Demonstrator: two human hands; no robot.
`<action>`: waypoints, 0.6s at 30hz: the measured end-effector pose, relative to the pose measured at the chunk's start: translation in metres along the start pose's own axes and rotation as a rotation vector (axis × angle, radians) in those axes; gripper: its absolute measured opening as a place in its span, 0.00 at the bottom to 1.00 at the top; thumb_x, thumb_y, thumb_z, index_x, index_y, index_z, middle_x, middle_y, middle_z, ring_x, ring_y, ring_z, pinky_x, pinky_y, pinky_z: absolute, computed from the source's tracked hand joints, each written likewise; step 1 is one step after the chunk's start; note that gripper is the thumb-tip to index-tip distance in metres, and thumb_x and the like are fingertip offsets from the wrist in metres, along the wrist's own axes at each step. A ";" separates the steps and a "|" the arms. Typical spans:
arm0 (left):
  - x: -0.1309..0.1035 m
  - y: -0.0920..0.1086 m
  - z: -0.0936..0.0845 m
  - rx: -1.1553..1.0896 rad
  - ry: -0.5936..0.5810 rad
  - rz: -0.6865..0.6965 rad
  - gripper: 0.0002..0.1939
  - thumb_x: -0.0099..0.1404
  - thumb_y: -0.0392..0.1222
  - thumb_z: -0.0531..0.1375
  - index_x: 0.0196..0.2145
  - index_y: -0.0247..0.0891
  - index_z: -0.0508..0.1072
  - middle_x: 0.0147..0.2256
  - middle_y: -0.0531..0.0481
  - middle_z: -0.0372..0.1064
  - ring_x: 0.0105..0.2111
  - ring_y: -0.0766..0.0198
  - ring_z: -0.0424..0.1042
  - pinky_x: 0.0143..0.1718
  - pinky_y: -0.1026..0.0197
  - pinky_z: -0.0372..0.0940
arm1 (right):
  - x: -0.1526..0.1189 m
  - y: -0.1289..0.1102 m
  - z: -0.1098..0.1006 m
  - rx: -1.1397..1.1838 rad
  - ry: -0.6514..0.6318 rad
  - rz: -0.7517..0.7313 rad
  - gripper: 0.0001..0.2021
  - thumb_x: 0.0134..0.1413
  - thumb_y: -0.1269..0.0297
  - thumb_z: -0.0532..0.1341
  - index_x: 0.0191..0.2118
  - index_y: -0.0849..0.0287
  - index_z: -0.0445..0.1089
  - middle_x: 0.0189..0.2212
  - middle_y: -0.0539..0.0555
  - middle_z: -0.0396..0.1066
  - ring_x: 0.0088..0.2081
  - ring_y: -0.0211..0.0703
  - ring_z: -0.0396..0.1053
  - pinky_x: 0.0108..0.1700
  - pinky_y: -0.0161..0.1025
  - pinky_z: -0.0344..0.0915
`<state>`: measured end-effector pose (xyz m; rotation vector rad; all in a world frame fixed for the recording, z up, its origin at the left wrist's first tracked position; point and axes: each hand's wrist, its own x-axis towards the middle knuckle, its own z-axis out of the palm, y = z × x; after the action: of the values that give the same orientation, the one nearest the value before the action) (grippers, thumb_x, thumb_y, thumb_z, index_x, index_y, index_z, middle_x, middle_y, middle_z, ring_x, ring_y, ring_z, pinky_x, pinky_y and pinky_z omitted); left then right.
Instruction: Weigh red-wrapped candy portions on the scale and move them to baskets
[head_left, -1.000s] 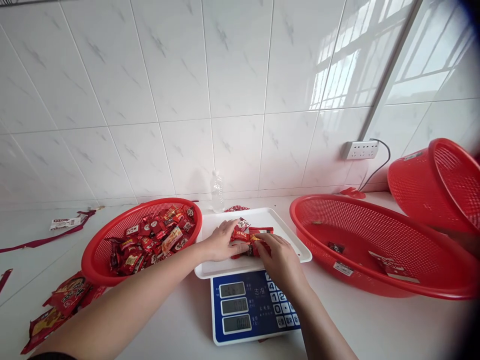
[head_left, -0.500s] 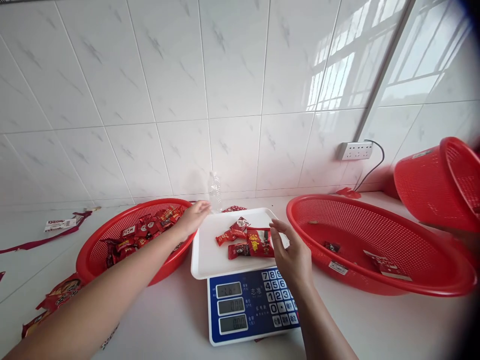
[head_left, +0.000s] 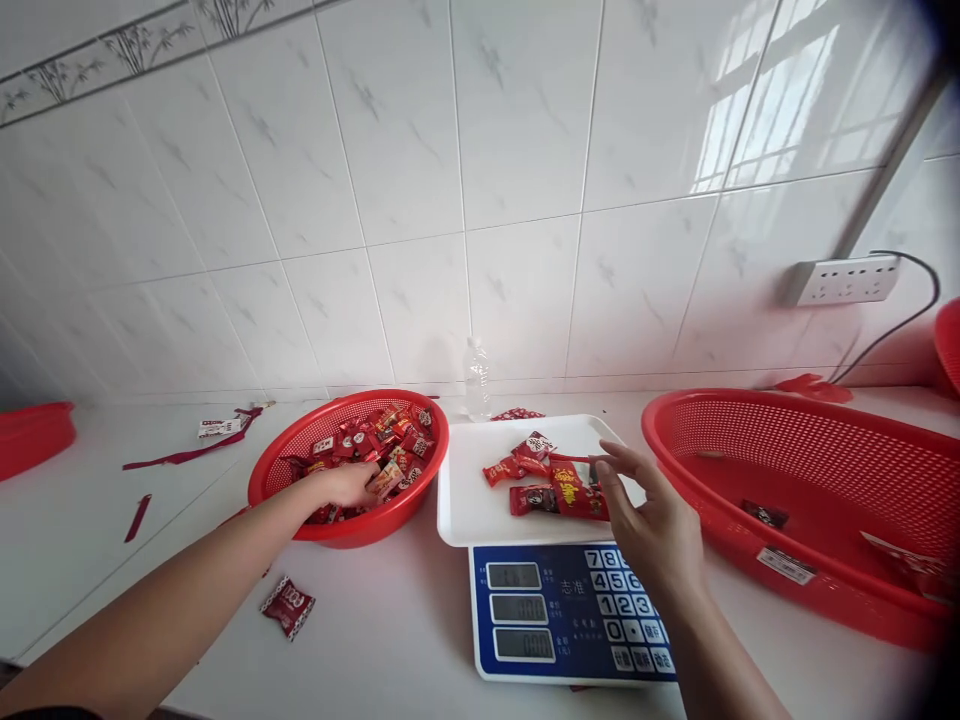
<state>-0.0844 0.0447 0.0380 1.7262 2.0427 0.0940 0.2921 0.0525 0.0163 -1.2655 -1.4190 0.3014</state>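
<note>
My left hand (head_left: 351, 486) reaches into a red perforated basket (head_left: 259, 482) filled with small wrapped snack packets (head_left: 360, 440). Its fingertips touch a light-coloured packet (head_left: 386, 480); most of the fingers are hidden, so whether they grip it I cannot tell. My right hand (head_left: 654, 515) hovers at the right side of a white tray (head_left: 465, 515), thumb and fingers apart and holding nothing. On the tray lie a larger red packet (head_left: 574, 488) and several small red ones (head_left: 517, 465). The tray sits on a blue digital scale (head_left: 570, 635) with three displays.
To the right stands a larger red basket (head_left: 675, 430) with a few packets inside. A clear plastic bottle (head_left: 477, 380) is behind the tray. One loose packet (head_left: 288, 607) and a dark red ribbon (head_left: 187, 455) lie on the counter. A power strip (head_left: 847, 282) is on the wall.
My left hand has moved from above the tray's left edge down into the left basket. The view has turned left. My right hand stays by the tray, fingers still apart.
</note>
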 end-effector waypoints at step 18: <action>0.005 -0.004 0.000 0.133 -0.098 0.051 0.18 0.41 0.39 0.62 0.34 0.41 0.74 0.40 0.42 0.75 0.40 0.45 0.72 0.40 0.52 0.64 | -0.001 0.000 0.001 -0.032 -0.044 0.034 0.23 0.50 0.45 0.55 0.41 0.56 0.75 0.34 0.56 0.77 0.11 0.33 0.55 0.22 0.40 0.61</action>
<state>-0.0887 0.0487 0.0351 1.8253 1.9734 -0.1108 0.2912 0.0519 0.0152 -1.3177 -1.4457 0.3326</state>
